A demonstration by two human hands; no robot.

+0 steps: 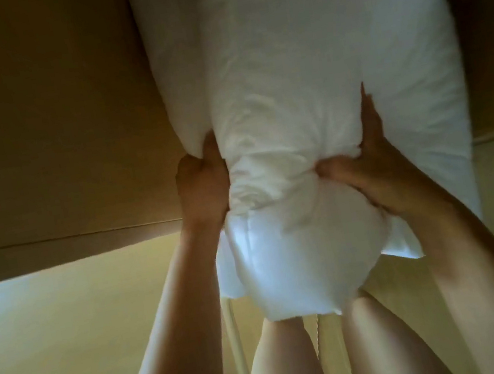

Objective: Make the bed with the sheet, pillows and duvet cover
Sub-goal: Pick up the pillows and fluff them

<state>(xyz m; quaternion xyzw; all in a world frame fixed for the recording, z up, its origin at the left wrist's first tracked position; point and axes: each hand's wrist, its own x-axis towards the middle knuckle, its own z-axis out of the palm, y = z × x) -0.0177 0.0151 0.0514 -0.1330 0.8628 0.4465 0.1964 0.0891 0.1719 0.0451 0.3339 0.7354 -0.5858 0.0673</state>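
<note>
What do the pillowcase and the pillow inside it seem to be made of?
Pillowcase: matte white woven cloth, probably cotton; it bunches into fine creases where the left hand and right hand grip it. Pillow: smoother, faintly shiny white fabric over soft filling, likely synthetic; it bulges roundly below the hands.

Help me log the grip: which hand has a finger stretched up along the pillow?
The right hand: a finger lies straight up the pillow. The left hand grips it in a fist.
</note>
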